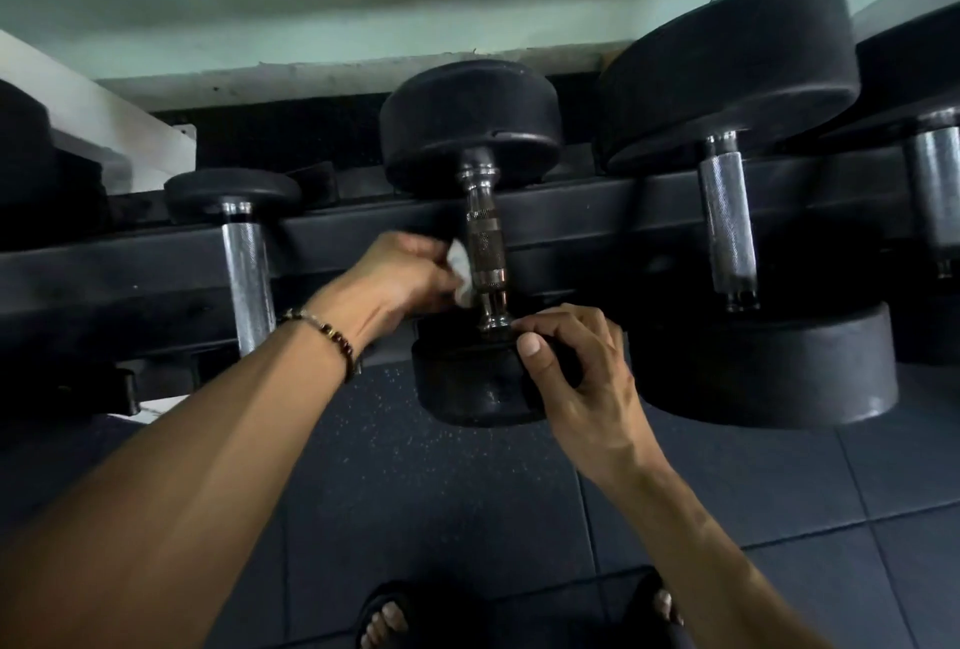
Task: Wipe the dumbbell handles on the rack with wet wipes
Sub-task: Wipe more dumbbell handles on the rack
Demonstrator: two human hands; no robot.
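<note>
White and crumpled, the wet wipe (461, 268) is pinched in the left hand (402, 279) and pressed against the left side of the middle dumbbell's knurled handle (484, 245). That dumbbell lies across the black rack rails (130, 253), its far head (470, 120) toward the wall and its near head (478, 383) overhanging the floor. The right hand (576, 373) grips the near head, thumb on top and fingers curled round its edge, seemingly to steady it.

The wiping of this handle looks to be under way — the wipe covers only one flank of the bar. The next move probably calls for wrapping the wipe round the bar, or rolling the dumbbell with the right hand, so the hidden underside is reached.

To the left rests a smaller dumbbell's chrome handle (248, 279), just beside the left forearm; to the right sits a larger dumbbell's handle (726, 227), and another handle (937, 196) at the frame's edge. The rack rail runs close under the bar — it leaves little room for fingers beneath. Sandalled feet (387, 617) stand on dark rubber floor tiles (447, 492) below.
</note>
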